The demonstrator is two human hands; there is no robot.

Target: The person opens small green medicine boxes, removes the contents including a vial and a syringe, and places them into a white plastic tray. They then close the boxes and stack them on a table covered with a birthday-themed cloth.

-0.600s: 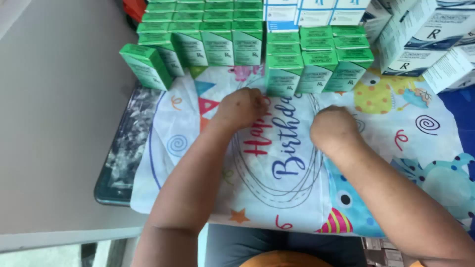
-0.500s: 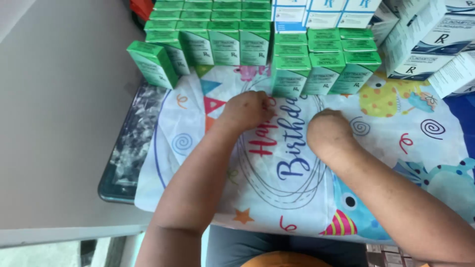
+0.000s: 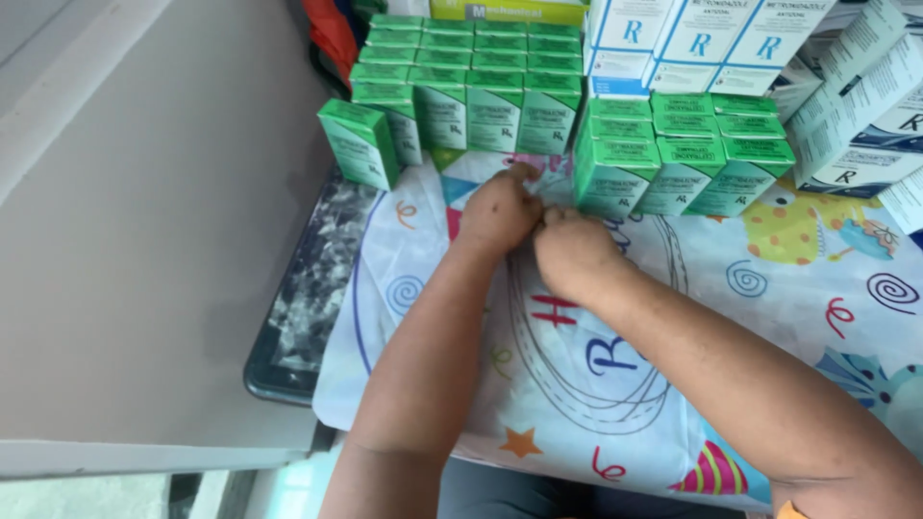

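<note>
Your two hands meet knuckle to knuckle just in front of the boxes, and the fingertips are turned away from the camera, so you cannot tell whether they pinch anything between them. Your left hand (image 3: 497, 210) is curled into a loose fist, thumb side up; your right hand (image 3: 575, 252) is bunched the same way and touches it. Whatever sits under the fingers is hidden. Both hands rest on the printed party cloth (image 3: 769, 288), white with coloured spirals, stars and large lettering, much of it covered by your forearms.

Just beyond the knuckles stand the green cartons (image 3: 495, 115), small upright boxes with a paler label panel on the front. They stand in tight rows, several deep, and the far rows run out of clear view near the top edge. One single green carton (image 3: 361, 142) stands apart at the left end, turned at an angle. A second block of green cartons (image 3: 678, 159) stands to the right, its nearest box just beside your right hand.

Behind and to the right lie white and blue cartons (image 3: 697, 43), cut off by the frame. Under the cloth's left edge a dark speckled tray (image 3: 303, 298) shows, resting on the grey table (image 3: 144, 240).
</note>
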